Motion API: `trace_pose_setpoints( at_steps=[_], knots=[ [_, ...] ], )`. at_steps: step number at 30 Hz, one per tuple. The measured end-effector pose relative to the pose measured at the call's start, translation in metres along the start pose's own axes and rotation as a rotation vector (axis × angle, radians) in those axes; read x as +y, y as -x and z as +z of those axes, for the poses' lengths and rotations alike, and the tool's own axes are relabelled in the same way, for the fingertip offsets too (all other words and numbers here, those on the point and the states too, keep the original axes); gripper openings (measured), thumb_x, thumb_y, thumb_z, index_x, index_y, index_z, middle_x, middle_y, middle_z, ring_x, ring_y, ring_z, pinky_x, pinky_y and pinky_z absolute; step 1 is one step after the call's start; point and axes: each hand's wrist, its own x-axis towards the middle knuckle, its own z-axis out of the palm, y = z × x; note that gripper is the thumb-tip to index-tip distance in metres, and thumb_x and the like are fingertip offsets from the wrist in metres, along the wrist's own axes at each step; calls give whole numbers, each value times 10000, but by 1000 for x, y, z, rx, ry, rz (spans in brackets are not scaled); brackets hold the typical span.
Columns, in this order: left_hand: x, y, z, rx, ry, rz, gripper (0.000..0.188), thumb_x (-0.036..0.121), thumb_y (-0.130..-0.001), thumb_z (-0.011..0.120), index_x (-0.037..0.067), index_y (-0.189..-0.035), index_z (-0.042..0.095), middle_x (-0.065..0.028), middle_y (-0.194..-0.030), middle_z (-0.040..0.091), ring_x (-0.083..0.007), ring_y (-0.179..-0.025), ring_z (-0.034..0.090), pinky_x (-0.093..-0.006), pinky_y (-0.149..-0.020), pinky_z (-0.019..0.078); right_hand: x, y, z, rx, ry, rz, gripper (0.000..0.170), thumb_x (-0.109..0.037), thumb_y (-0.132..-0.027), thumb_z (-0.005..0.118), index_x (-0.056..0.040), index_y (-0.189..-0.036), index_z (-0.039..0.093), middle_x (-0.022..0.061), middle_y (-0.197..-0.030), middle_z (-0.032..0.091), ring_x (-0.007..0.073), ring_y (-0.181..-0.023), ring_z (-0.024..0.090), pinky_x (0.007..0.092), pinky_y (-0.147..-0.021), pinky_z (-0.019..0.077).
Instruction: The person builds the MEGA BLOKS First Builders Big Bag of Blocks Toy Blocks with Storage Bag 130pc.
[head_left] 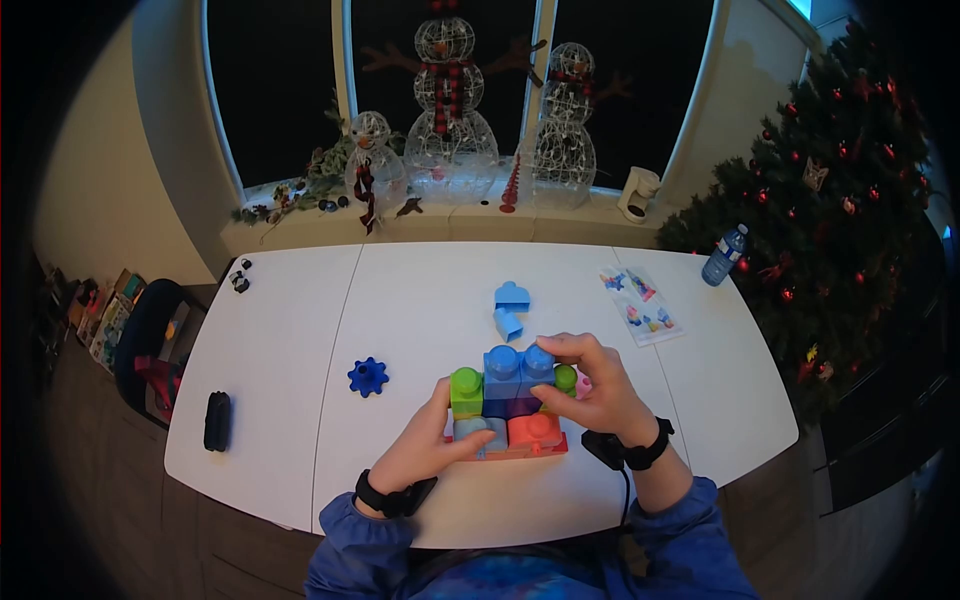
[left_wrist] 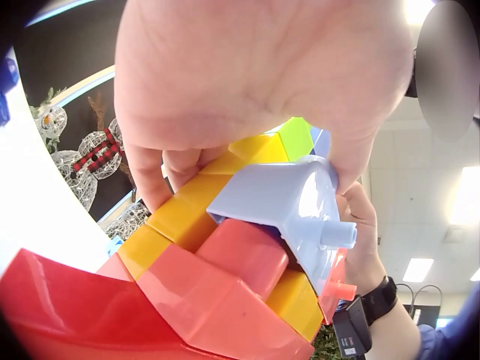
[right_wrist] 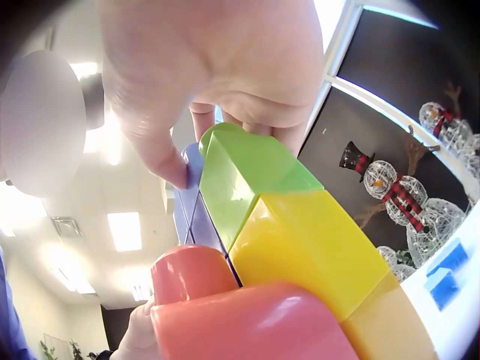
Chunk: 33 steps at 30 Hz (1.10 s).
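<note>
A stacked structure of large toy blocks stands before the person. Two blue blocks top its middle, with lime green blocks on either side. Lower down are a pale blue block, a coral block and a red base. The left hand grips the left side, its thumb by the pale blue block and fingers behind orange-yellow blocks. The right hand pinches the top right blue block between thumb and fingers; in the right wrist view a green block and yellow block sit below it.
Two light blue blocks lie behind the structure, and a dark blue knobbed piece lies left. A printed sheet and water bottle are at the back right. A black case lies far left on the white table.
</note>
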Motion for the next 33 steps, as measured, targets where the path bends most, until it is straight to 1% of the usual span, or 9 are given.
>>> trace_pose_setpoints(
  at_steps=[3, 4, 7, 11, 13, 17, 23, 26, 33],
  knots=[
    [1, -1, -1, 0, -7, 7, 779, 187, -948, 772, 43, -1551, 301, -108, -1402, 502, -191, -1234, 534, -293, -783, 634, 26, -15, -23, -123, -340, 92, 384, -182, -976, 726, -11, -1304, 623, 141, -1184, 712, 226, -1111, 710, 344, -979, 545],
    [2, 0, -1, -2, -12, 7, 778, 187, -946, 773, 42, -1550, 304, -109, -1404, 501, -194, -1244, 527, -295, -793, 628, 29, -23, -25, -50, -417, 153, 338, -226, -1023, 651, -27, -1296, 640, 131, -1196, 709, 217, -1145, 696, 362, -987, 536],
    [-1, 0, -2, 3, -71, 57, 778, 189, -940, 777, 37, -1545, 314, -109, -1406, 500, -205, -1265, 507, -308, -846, 597, 66, -54, -27, 79, 54, 372, 337, -193, -999, 658, -45, -1301, 643, 156, -1211, 701, 261, -1122, 701, 379, -966, 546],
    [8, 1, 2, 57, 4, 19, 704, 230, -925, 791, 9, -1466, 399, -174, -1351, 572, -261, -1253, 562, -371, -1053, 466, 164, -66, -9, -172, 464, 344, 438, -286, -966, 677, -59, -1337, 622, 202, -1232, 686, 363, -1117, 681, 448, -962, 544],
    [11, 1, 1, 48, 5, 3, 699, 230, -927, 789, 9, -1465, 402, -175, -1355, 569, -264, -1252, 561, -370, -1057, 463, 203, -68, 6, -221, 603, 330, 505, -352, -945, 694, -56, -1347, 615, 229, -1239, 677, 408, -1130, 664, 478, -975, 535],
    [11, 0, 0, 47, -29, 51, 687, 230, -930, 787, 7, -1460, 411, -178, -1354, 566, -272, -1253, 561, -371, -1064, 457, 221, -82, 21, -345, 584, 463, 565, -414, -928, 713, -40, -1339, 612, 240, -1244, 674, 423, -1166, 647, 475, -997, 523],
    [8, -1, -1, 53, -55, 81, 676, 238, -926, 788, 1, -1445, 426, -177, -1334, 573, -282, -1236, 569, -375, -1062, 454, 227, -93, 18, -388, 468, 470, 632, -355, -834, 839, -49, -1339, 613, 226, -1231, 678, 411, -1170, 645, 455, -1006, 518],
    [9, -3, -1, 45, 5, 22, 681, 245, -924, 790, 3, -1446, 427, -177, -1328, 573, -284, -1230, 571, -374, -1064, 451, 218, -94, 11, -387, 466, 397, 622, -314, -799, 870, -68, -1313, 621, 211, -1234, 676, 402, -1187, 635, 447, -1008, 516],
    [4, -9, -2, 57, -41, 86, 676, 241, -925, 785, 12, -1450, 426, -166, -1328, 575, -276, -1232, 569, -371, -1060, 455, 216, -90, 11, -422, 442, 505, 606, -217, -760, 885, -86, -1292, 625, 211, -1226, 679, 398, -1134, 645, 442, -993, 520]
  ],
)
